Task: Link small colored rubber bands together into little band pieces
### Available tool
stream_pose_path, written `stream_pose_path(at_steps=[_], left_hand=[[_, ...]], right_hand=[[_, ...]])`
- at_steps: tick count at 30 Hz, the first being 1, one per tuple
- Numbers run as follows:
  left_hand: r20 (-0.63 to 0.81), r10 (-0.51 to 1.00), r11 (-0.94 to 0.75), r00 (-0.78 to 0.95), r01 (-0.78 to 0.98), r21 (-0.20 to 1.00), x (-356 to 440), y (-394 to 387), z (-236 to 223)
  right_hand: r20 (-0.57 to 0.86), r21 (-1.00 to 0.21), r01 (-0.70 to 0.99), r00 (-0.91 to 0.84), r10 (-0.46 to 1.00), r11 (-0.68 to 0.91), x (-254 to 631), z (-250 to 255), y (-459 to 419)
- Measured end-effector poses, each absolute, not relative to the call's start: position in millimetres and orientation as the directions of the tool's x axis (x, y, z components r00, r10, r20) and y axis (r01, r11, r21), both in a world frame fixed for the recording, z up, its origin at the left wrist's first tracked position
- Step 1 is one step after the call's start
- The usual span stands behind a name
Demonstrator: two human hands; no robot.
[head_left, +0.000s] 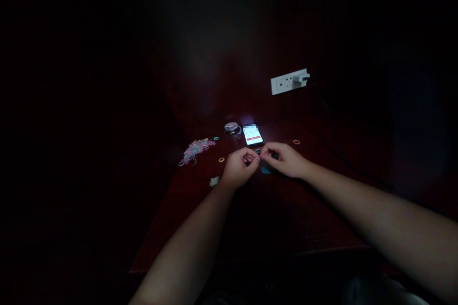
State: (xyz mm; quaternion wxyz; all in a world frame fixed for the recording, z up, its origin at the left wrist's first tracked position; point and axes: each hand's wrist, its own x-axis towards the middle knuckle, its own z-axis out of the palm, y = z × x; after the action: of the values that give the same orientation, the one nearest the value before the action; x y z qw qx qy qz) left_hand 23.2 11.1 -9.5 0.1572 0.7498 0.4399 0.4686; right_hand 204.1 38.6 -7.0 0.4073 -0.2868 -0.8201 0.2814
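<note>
Left hand (242,167) and right hand (285,159) pinch closed — content unclear; small cream bundle (214,181) and small blue bundle (265,170) lie apart from mixed pastel thin-band heap (196,150).

Rm v. dark, edges nearly black. Counter (286,219) dark red, w/ a faint sheen; L side edge runs diagonally, front edge faintly lit. Wall (232,71) behind also dark reddish, w/ dim greyish haze up top. White socket panel (281,86) on wall, R of ctr, w/ plug (301,78) in its R end & dark cord trailing down R. Floor too dark to tell.
</note>
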Motion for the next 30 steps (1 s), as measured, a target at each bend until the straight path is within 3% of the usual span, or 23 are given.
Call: stream_pose_path(at_steps=[30], left_hand=[[0.570,0.808,-0.553,0.152,0.532,0.641,22.8,12.3,-10.1]], right_hand=[[0.556,-0.679,0.231,-0.457,0.694,0.696,206.4,-9.2,42.5]])
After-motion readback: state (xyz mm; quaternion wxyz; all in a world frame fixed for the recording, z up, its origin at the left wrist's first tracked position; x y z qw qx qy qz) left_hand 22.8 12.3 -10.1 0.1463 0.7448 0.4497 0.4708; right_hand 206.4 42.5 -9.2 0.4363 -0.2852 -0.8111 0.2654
